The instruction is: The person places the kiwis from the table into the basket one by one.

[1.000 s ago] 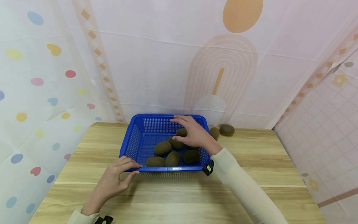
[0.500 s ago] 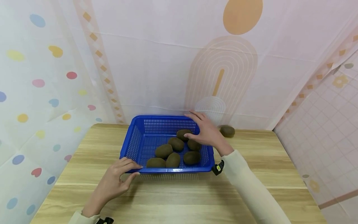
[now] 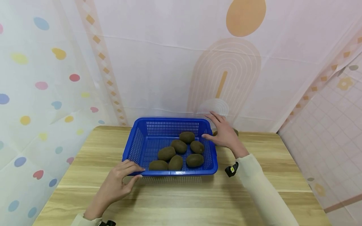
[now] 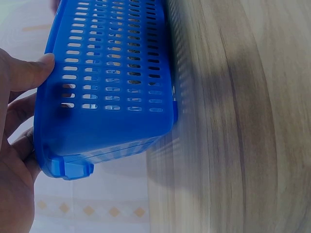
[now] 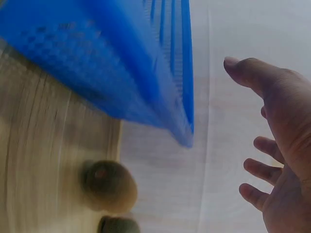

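Observation:
My left hand (image 3: 116, 181) holds the front left corner of a blue plastic basket (image 3: 192, 173); the left wrist view has the thumb on the near side of its rim and the fingers behind. Several brown kiwis (image 3: 195, 160) lie in the basket, mostly right of centre. My right hand (image 3: 226, 135) hovers just past the basket's right rim, fingers spread and holding nothing. Below it, two more kiwis lie on the table outside the basket, largely covered by this hand in the head view. The right wrist view shows one kiwi (image 5: 114, 187) fully and another kiwi (image 5: 119, 225) cut off by the frame's edge.
The basket stands on a wooden table (image 3: 169, 204) near its back edge. A patterned cloth wall (image 3: 158, 78) rises right behind, and further cloth walls flank both sides.
My right hand has moved rightward, from over the kiwis in the basket to beyond its right rim. The basket's right end has shifted slightly right. My left hand keeps its place.

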The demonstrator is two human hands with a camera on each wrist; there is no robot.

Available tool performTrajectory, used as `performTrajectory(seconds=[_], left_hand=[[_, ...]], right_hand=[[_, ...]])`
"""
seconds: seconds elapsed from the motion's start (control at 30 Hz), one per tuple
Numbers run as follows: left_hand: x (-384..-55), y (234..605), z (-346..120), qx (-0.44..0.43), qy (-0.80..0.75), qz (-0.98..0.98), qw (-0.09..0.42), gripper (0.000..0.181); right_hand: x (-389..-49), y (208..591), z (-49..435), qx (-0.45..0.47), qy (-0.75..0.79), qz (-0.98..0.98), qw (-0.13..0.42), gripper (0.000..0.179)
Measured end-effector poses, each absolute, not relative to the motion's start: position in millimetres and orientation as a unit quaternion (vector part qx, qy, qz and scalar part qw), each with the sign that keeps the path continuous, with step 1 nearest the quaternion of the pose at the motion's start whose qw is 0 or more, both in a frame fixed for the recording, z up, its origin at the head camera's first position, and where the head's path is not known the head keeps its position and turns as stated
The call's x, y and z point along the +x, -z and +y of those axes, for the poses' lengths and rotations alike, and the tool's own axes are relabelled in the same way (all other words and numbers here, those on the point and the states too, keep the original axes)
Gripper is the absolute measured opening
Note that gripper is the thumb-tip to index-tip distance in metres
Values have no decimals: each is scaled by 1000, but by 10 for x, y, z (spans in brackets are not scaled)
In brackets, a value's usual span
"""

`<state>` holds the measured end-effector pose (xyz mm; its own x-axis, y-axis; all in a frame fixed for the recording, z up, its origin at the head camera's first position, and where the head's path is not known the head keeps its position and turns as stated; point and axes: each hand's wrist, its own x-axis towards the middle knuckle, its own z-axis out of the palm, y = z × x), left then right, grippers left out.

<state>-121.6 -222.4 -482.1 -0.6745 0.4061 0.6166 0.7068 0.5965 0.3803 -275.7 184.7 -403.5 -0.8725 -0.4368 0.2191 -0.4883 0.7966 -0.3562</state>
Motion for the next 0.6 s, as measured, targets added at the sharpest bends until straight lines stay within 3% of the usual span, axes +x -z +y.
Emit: performTrajectory(seconds=[0.6], left_hand=[[-1201,4814,-2222,-314,312,-866,231,29]], right_hand=[[-2862,4355,2321,168,-229,-957,54,88]])
